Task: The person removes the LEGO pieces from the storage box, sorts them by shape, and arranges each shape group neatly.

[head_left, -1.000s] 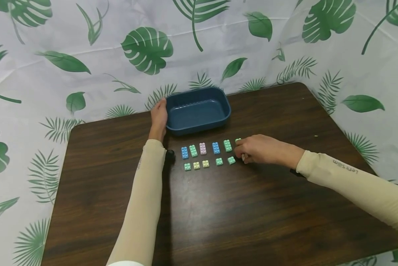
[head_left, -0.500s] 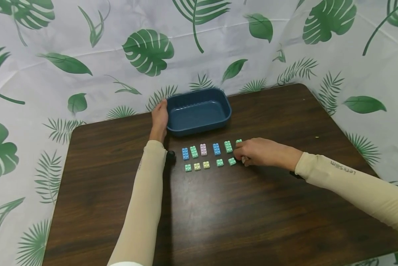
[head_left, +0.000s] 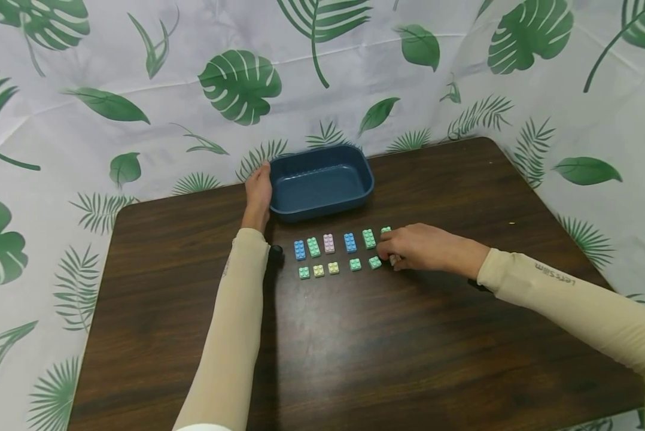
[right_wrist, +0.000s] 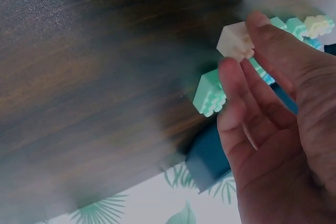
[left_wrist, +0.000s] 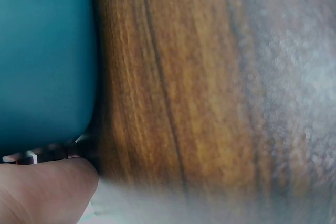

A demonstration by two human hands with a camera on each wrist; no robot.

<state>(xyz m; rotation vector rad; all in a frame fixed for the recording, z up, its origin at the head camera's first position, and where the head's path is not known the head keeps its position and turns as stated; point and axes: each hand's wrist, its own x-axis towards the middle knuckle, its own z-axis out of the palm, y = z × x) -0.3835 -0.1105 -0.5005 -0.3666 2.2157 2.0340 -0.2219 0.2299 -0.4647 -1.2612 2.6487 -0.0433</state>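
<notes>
My left hand (head_left: 258,194) rests against the left end of a dark blue rectangular bin (head_left: 322,206). In the left wrist view, one digit (left_wrist: 50,190) lies beside the bin's outer wall. My right hand (head_left: 422,246) pinches a small whitish toy brick (right_wrist: 231,40) between thumb and fingertips, low over the table at the right end of two brick rows. Just behind these fingers is a green brick (head_left: 386,229), partly covered in the head view. A small green brick (head_left: 375,262) sits left of the hand, in the front row.
The back row holds longer bricks, including a blue brick (head_left: 300,250), a pink brick (head_left: 329,243) and a green brick (head_left: 368,239). Small yellow bricks (head_left: 333,268) and green ones form the front row. A leaf-print cloth (head_left: 301,72) hangs behind the brown table (head_left: 333,347).
My right hand has come very slightly nearer to me, still pinching the whitish brick. The left hand, bin and rows stay in place.
</notes>
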